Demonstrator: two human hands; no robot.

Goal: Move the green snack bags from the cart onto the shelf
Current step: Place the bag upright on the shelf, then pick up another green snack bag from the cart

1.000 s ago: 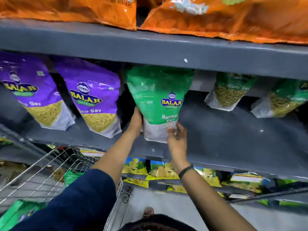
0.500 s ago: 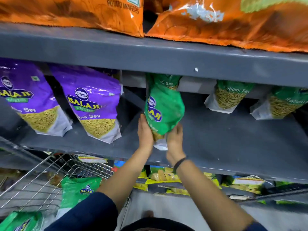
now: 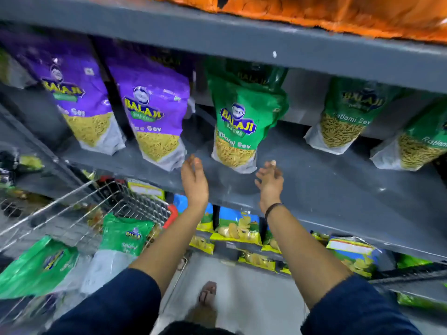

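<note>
A green Ratlami Sev bag (image 3: 239,122) stands upright on the grey shelf (image 3: 314,189), front label facing me. My left hand (image 3: 193,180) hovers just below its left corner, fingers apart and holding nothing. My right hand (image 3: 271,182) is below its right corner, also open and off the bag. Two more green bags (image 3: 348,114) (image 3: 420,146) stand further right on the same shelf. In the wire cart (image 3: 79,209) at lower left lie two green bags (image 3: 121,240) (image 3: 36,267).
Two purple sev bags (image 3: 154,117) (image 3: 77,102) stand left of the green one. Orange bags (image 3: 338,13) fill the shelf above. Yellow and blue chip packs (image 3: 237,228) line the shelf below. My foot (image 3: 206,292) is on the grey floor.
The green bag was turned from sideways to face front and set upright on the shelf. Both hands have let go of it and drawn back and apart.
</note>
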